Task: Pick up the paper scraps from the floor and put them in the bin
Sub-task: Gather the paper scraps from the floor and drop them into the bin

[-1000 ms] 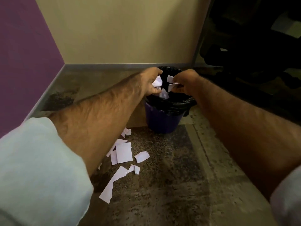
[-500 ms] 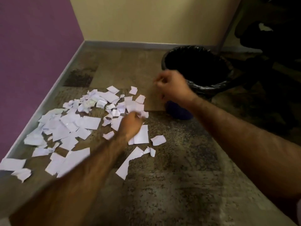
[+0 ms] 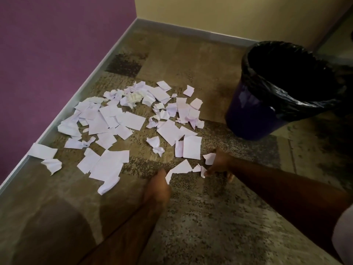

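The white paper scraps (image 3: 122,121) lay spread from the purple wall (image 3: 47,54) toward the bin (image 3: 254,119) at two o'clock, with bare carpet (image 3: 219,217) at six. The left hand (image 3: 157,188) pinched a long scrap (image 3: 180,168); the right hand (image 3: 219,162) pinched small torn bits (image 3: 209,157).

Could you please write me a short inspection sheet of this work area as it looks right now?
Surface: patterned brown carpet floor, dark blotches.
Job's things: many white paper scraps scattered between purple wall and bin; some crumpled. Purple bin with black liner stands upright at right, inside too dark to see.
Clutter: nothing seen besides the scraps.
Hands: left hand at the end of a long torn scrap; right hand on small scraps; grip unclear.
Cables: nothing seen.
Surroundings: purple wall, cream wall, grey skirting.
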